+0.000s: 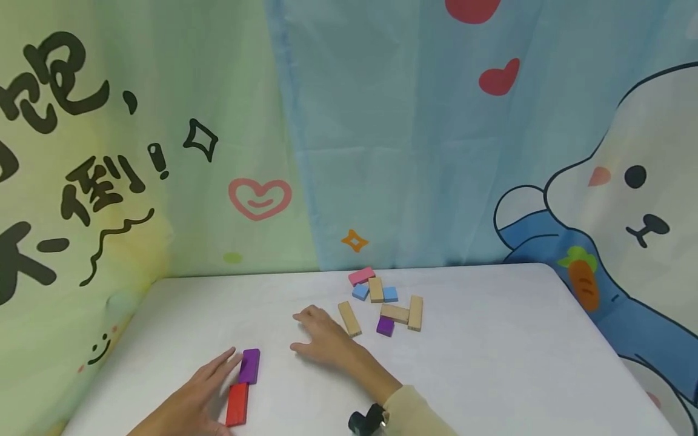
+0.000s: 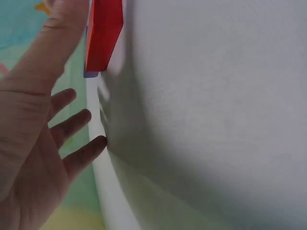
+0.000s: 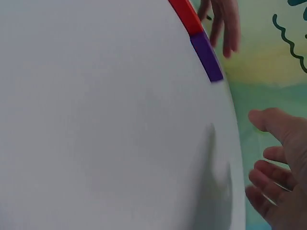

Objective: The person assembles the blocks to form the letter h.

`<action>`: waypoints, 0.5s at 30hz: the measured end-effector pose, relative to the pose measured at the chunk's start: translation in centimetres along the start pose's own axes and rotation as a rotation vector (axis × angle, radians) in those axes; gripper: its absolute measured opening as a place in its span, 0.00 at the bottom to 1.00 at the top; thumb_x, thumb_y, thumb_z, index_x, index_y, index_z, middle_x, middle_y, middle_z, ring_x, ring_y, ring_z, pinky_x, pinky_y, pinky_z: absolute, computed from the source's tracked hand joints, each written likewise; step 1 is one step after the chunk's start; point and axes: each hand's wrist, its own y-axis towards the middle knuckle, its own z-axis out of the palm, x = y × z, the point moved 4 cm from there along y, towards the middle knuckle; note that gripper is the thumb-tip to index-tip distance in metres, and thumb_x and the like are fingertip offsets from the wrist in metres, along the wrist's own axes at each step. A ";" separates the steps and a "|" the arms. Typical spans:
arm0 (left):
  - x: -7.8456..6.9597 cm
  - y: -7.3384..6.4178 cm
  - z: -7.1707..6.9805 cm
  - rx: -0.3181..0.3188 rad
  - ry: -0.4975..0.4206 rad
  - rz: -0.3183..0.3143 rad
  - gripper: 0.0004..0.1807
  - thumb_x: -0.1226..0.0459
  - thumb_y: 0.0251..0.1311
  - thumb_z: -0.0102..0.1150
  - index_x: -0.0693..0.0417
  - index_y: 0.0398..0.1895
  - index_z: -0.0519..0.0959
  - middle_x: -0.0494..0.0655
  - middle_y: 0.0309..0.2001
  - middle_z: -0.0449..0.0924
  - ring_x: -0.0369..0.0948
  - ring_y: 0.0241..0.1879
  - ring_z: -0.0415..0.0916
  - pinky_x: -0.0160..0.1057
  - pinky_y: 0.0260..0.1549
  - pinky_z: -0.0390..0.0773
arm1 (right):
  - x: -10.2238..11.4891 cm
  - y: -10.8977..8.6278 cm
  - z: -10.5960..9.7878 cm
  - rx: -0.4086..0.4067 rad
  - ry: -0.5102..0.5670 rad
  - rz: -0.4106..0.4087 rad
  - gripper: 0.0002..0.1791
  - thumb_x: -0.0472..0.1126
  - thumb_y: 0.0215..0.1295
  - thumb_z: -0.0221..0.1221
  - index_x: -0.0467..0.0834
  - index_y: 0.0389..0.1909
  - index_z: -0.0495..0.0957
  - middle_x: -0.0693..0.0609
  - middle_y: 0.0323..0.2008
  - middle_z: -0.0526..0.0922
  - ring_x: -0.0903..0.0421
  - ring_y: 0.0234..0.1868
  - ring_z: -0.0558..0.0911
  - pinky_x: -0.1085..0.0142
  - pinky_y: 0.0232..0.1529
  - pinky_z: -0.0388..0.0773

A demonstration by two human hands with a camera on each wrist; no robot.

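Two hands over a white table [image 1: 491,375] — the left hand [image 1: 200,387] beside two blocks, the right hand [image 1: 323,340] bare.
The red block [image 1: 237,404] and the purple block [image 1: 250,366] lie end to end on the near left part of the table, touching at their ends; the left hand reaches alongside, fingers extended and not curled round either, though whether its fingertips touch them I cannot tell. The right hand hovers with loosely bent, parted fingers and grips nothing, just left of a slanted tan block [image 1: 349,318]. Beyond it sit a pink block [image 1: 361,277], a blue block [image 1: 360,292] and other loose pieces — among them a second purple piece [image 1: 385,326].
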 end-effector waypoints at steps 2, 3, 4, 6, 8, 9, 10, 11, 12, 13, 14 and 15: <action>0.0 -0.2 -0.2 -0.035 0.003 0.018 0.59 0.30 0.29 0.67 0.54 0.66 0.67 0.51 0.63 0.69 0.47 0.56 0.70 0.43 0.43 0.83 | -0.9 0.0 -1.3 -0.031 -0.116 0.011 0.33 0.56 0.61 0.63 0.45 0.64 0.72 0.51 0.58 0.75 0.54 0.59 0.74 0.61 0.61 0.73; 0.0 -0.2 -0.3 -0.039 -0.007 0.019 0.54 0.31 0.30 0.67 0.51 0.63 0.70 0.46 0.60 0.70 0.44 0.54 0.70 0.41 0.43 0.83 | -1.6 0.1 -2.0 -0.048 -0.162 0.021 0.34 0.57 0.61 0.62 0.45 0.64 0.71 0.50 0.59 0.75 0.53 0.60 0.73 0.59 0.61 0.73; 0.0 -0.2 -0.3 -0.042 -0.015 0.024 0.49 0.31 0.31 0.67 0.48 0.58 0.72 0.42 0.57 0.71 0.40 0.52 0.71 0.38 0.43 0.83 | -2.3 0.2 -2.7 -0.062 -0.194 0.037 0.34 0.58 0.60 0.62 0.46 0.65 0.71 0.50 0.60 0.75 0.51 0.61 0.73 0.57 0.62 0.72; 0.0 -0.1 -0.4 -0.031 -0.032 0.023 0.40 0.31 0.34 0.67 0.42 0.50 0.74 0.35 0.51 0.72 0.35 0.47 0.70 0.35 0.41 0.81 | -4.1 0.3 -4.0 -0.086 -0.223 0.066 0.35 0.58 0.60 0.62 0.45 0.64 0.71 0.48 0.61 0.74 0.49 0.63 0.72 0.53 0.64 0.70; 0.0 -0.1 -0.4 0.004 -0.038 0.010 0.35 0.31 0.36 0.65 0.38 0.45 0.75 0.31 0.46 0.71 0.32 0.44 0.69 0.34 0.40 0.80 | -6.1 0.3 -5.0 -0.107 -0.200 0.103 0.35 0.57 0.59 0.62 0.43 0.64 0.71 0.46 0.61 0.73 0.47 0.64 0.71 0.51 0.65 0.69; 0.0 -0.1 -0.4 0.034 -0.041 -0.006 0.33 0.31 0.37 0.65 0.38 0.44 0.76 0.30 0.45 0.71 0.31 0.43 0.69 0.33 0.39 0.79 | -7.1 0.2 -5.5 -0.110 -0.183 0.130 0.35 0.57 0.59 0.63 0.42 0.64 0.71 0.45 0.62 0.73 0.46 0.64 0.71 0.50 0.65 0.68; 0.1 0.0 -0.4 0.067 -0.049 -0.026 0.33 0.31 0.38 0.64 0.38 0.44 0.77 0.30 0.44 0.72 0.30 0.42 0.69 0.34 0.39 0.80 | -8.2 0.1 -5.8 -0.114 -0.173 0.157 0.36 0.56 0.59 0.62 0.42 0.64 0.71 0.44 0.62 0.72 0.45 0.63 0.71 0.49 0.64 0.68; 0.1 -0.1 -0.4 0.100 -0.056 -0.050 0.33 0.31 0.38 0.64 0.39 0.44 0.78 0.30 0.44 0.72 0.30 0.42 0.69 0.35 0.40 0.80 | -9.1 -0.1 -6.2 -0.121 -0.161 0.178 0.35 0.56 0.59 0.63 0.41 0.64 0.71 0.44 0.62 0.73 0.44 0.63 0.71 0.49 0.63 0.69; 0.2 -0.1 -0.3 0.136 -0.066 -0.076 0.33 0.31 0.39 0.64 0.39 0.44 0.78 0.31 0.44 0.72 0.29 0.42 0.69 0.35 0.41 0.80 | -9.9 -0.2 -6.5 -0.122 -0.154 0.205 0.36 0.56 0.59 0.63 0.41 0.64 0.71 0.43 0.62 0.72 0.44 0.62 0.71 0.49 0.63 0.69; 0.3 -0.1 -0.3 0.163 -0.076 -0.093 0.32 0.32 0.40 0.64 0.39 0.45 0.79 0.31 0.44 0.73 0.29 0.41 0.69 0.35 0.41 0.81 | -10.6 -0.4 -6.7 -0.118 -0.141 0.234 0.36 0.56 0.58 0.63 0.41 0.64 0.71 0.43 0.63 0.72 0.44 0.62 0.71 0.48 0.63 0.69; 0.3 -0.1 -0.3 0.185 -0.082 -0.104 0.32 0.32 0.41 0.64 0.40 0.45 0.79 0.32 0.45 0.73 0.29 0.41 0.68 0.35 0.41 0.81 | -11.2 -0.6 -7.0 -0.111 -0.135 0.257 0.37 0.56 0.58 0.63 0.41 0.64 0.70 0.42 0.63 0.72 0.43 0.61 0.71 0.48 0.63 0.69; 0.3 -0.1 -0.3 0.201 -0.091 -0.112 0.32 0.32 0.42 0.64 0.40 0.46 0.79 0.33 0.45 0.73 0.29 0.41 0.68 0.34 0.41 0.81 | -11.8 -0.7 -7.2 -0.105 -0.130 0.279 0.37 0.56 0.58 0.63 0.41 0.65 0.70 0.42 0.63 0.72 0.43 0.61 0.71 0.48 0.63 0.69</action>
